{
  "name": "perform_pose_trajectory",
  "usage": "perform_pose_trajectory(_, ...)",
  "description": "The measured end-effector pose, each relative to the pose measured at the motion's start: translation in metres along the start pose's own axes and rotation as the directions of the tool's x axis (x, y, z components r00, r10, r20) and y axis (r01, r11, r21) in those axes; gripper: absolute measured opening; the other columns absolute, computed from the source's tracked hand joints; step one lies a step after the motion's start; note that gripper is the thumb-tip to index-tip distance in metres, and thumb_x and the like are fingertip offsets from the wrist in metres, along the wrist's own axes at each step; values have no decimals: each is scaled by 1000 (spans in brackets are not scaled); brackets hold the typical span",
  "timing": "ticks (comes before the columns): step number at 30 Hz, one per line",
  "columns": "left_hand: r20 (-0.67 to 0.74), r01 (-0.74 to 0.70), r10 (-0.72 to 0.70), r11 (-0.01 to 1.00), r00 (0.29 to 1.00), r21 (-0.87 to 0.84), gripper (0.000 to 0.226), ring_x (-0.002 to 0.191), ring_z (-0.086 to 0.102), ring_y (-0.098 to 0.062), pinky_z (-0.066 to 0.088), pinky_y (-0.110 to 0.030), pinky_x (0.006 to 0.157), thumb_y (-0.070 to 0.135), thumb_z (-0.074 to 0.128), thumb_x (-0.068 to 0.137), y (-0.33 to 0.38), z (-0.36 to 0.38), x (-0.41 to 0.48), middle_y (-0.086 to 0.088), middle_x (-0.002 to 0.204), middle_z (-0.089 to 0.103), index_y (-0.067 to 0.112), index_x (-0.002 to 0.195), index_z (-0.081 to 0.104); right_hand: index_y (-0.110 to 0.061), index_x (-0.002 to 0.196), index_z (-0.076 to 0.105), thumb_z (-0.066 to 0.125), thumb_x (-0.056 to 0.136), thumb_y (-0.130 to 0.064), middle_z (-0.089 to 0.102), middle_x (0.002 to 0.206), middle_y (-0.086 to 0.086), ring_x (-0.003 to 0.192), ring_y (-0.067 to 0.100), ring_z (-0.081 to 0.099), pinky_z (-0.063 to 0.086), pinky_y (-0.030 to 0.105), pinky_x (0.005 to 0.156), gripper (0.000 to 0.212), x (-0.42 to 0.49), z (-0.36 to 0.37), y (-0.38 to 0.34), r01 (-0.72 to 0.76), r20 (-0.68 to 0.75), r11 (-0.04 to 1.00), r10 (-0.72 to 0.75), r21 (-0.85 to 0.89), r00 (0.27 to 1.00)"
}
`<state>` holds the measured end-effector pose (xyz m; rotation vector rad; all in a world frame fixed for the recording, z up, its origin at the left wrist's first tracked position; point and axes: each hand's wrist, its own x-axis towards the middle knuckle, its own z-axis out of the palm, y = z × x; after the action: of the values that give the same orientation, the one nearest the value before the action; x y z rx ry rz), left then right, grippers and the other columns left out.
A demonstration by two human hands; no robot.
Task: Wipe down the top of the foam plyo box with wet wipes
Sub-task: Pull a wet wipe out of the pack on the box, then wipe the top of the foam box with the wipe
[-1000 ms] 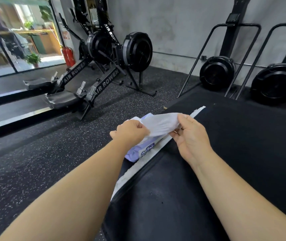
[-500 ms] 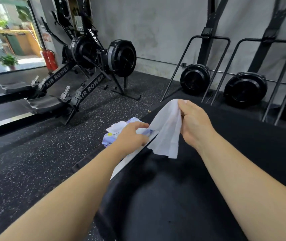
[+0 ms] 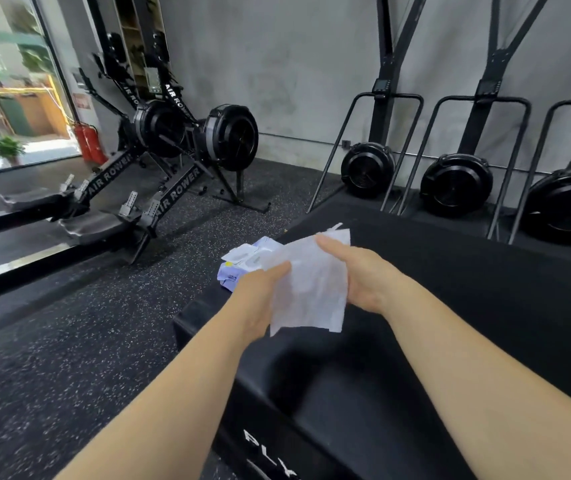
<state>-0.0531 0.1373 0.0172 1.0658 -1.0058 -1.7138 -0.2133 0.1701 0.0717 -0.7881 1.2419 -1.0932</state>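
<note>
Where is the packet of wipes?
In the head view, the packet of wipes lies at the left edge of the plyo box, just beyond the left hand and the white wipe.

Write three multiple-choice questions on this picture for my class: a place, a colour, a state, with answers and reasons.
1. The wipes pack lies: A on the floor; B on a rower; C at the left edge of the plyo box.
2. The plyo box is: A black; B red; C white.
3. The wipe is: A flat on the box; B held in both hands; C inside the pack.
Answers: C, it sits on the box top's edge. A, its cover is black. B, left hand and right hand grip it above the box.
</note>
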Motion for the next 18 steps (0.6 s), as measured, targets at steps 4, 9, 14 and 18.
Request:
perform_pose_trajectory(4, -112, 79, -80, 997, 991, -13, 19, 80, 73, -19, 59, -32, 67, 25, 60, 93, 4, -12, -34, -3, 93, 75, 17, 109, 65, -2, 125, 62, 57, 86, 10, 71, 114, 13, 95, 25, 69, 57, 34, 75, 41, -14, 7, 29, 6, -29, 970, -13, -242, 999)
perform_pose_trajectory(9, -174, 63, -54, 997, 983, 46, 31, 100, 69, -28, 56, -40, 86, 18, 62, 93, 4, -25, -64, -12, 109, 72, 5, 121, 63, -14, 141, 44, 47, 89, 9, 55, 104, 9, 83, 19, 59, 50, 28, 61, 57, -33, 9, 47, 45, -203, 947, -114, -317, 973)
perform_pose_trajectory(14, -241, 100, -61, 983, 969, 152, 41, 100, 68, -31, 51, -46, 93, 31, 71, 86, 8, -28, -88, -13, 111, 70, 4, 117, 64, -27, 102, 68, 40, 87, 9, 61, 116, 5, 102, 20, 58, 47, 27, 74, 48, -56, 16, 50, 147, -133, 856, -242, -495, 961)
perform_pose_trajectory(18, -224, 90, -48, 980, 973, 179, 47, 73, 71, -19, 55, -33, 68, 15, 80, 75, 16, -32, -99, -5, 89, 74, 13, 116, 60, 4, 110, 68, 51, 81, 12, 66, 108, 21, 87, 20, 55, 53, 38, 89, 34, -65, 18, 53, 158, -113, 795, -273, -586, 955)
